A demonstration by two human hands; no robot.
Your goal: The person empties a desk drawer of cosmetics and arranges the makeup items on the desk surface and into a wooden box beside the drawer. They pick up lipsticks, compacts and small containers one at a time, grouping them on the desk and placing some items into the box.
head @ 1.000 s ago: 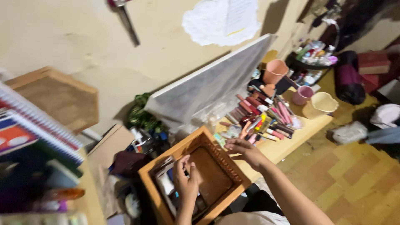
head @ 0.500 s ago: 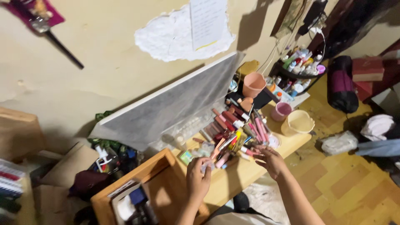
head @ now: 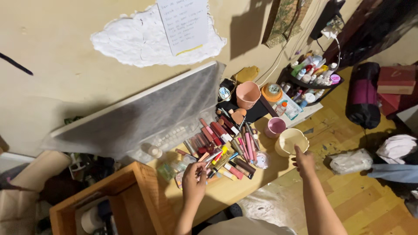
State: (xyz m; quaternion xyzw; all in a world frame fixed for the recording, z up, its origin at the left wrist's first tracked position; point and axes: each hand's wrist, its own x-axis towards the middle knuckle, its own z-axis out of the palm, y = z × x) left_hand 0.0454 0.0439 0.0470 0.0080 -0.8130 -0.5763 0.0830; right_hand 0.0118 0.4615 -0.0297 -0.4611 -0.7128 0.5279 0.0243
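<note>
Since half a second ago the right hand (head: 303,162) has swung away from the pile of makeup to the rim of a cream cup (head: 291,141) at the right end of the tabletop (head: 226,191), while the left hand (head: 193,182) has settled at the near edge of the pile. At the far left, a wooden box (head: 130,196) stands open beside the tabletop, with a roll of tape and dark items inside. Behind it, a long grey board (head: 139,115) wrapped in thin fabric leans against the wall, under a patch of white plaster with a sheet of paper pinned on it. The left hand is loosely curled, its fingertips pinching a thin stick among the makeup; what exactly it grips is too small to tell. The makeup pile (head: 226,146) covers the middle of the tabletop: many lipsticks, tubes and pencils in pink, red, brown and yellow, lying close together and fanned out. Behind the pile stands a peach cup (head: 247,94). Just right of the pile is a pink cup (head: 275,127), touching or almost touching the cream cup. The right hand's thumb and fingers close on the near rim of the cream cup, which stands upright. Farther right, a corner shelf (head: 311,85) holds small bottles, and a dark rolled bag (head: 365,95) lies on the wooden floor.
</note>
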